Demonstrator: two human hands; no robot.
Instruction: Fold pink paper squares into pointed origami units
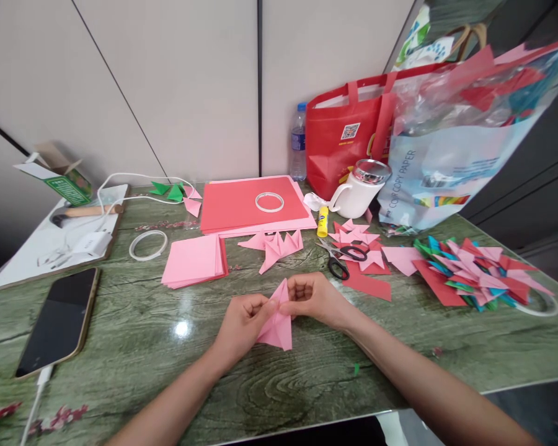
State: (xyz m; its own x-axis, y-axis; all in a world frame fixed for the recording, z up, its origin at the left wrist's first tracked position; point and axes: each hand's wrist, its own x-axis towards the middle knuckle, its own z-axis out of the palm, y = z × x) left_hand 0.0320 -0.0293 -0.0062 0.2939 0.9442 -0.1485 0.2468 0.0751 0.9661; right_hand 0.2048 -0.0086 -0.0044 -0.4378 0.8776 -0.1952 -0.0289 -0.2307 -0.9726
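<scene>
A partly folded piece of pink paper is held between my two hands above the green table. My left hand pinches its left side, with the thumb laid across the front. On the other side, my right hand grips the right edge between thumb and curled fingers. The paper has a pointed top and creased flaps spreading at the bottom. Just beyond my hands lie folded pink paper pieces. A stack of pink paper squares sits to the left of them.
Black-handled scissors, a yellow glue stick and a white mug stand or lie right of centre. A colourful folded-paper pile is at the right. Red sheets carry a tape roll. A phone lies left.
</scene>
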